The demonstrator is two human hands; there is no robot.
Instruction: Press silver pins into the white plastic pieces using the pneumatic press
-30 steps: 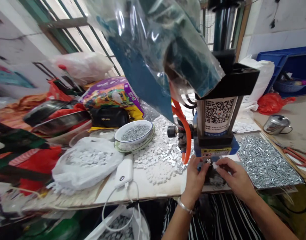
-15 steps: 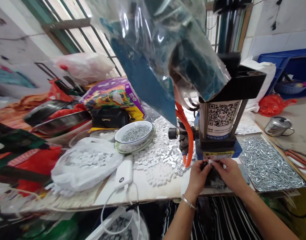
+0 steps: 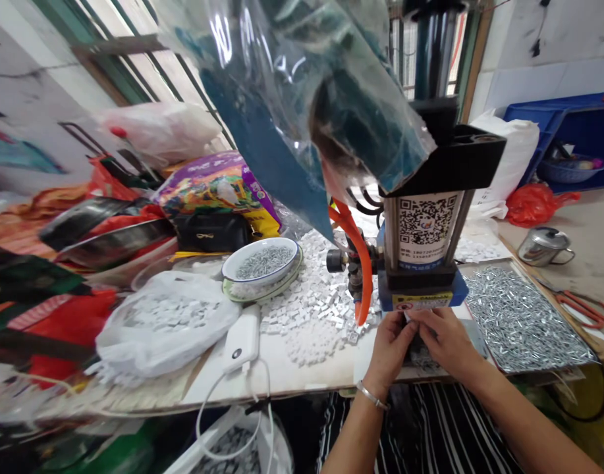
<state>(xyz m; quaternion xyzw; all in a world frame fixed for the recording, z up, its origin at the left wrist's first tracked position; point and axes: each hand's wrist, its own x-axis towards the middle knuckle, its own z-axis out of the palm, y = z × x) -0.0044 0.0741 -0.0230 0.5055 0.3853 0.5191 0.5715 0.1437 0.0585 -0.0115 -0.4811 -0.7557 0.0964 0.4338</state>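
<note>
My left hand and my right hand meet just under the head of a black and blue press. The fingers of both are pinched together at a small white piece, mostly hidden by the fingertips. Below and between the hands lies a dark base with small metal pins on it. Many loose white pieces are heaped to the left of the press. A tray of metal pins lies to the right of my right hand.
An orange hose curves down the press's left side, and a plastic cover hangs above. Further left are a bowl of pins, a white power bank with cable and a plastic bag. Scissors and a metal mug stand right.
The view has shifted slightly, so the press and table sit a little further left. My right hand has moved in closer over the left fingertips, covering more of the white piece.
</note>
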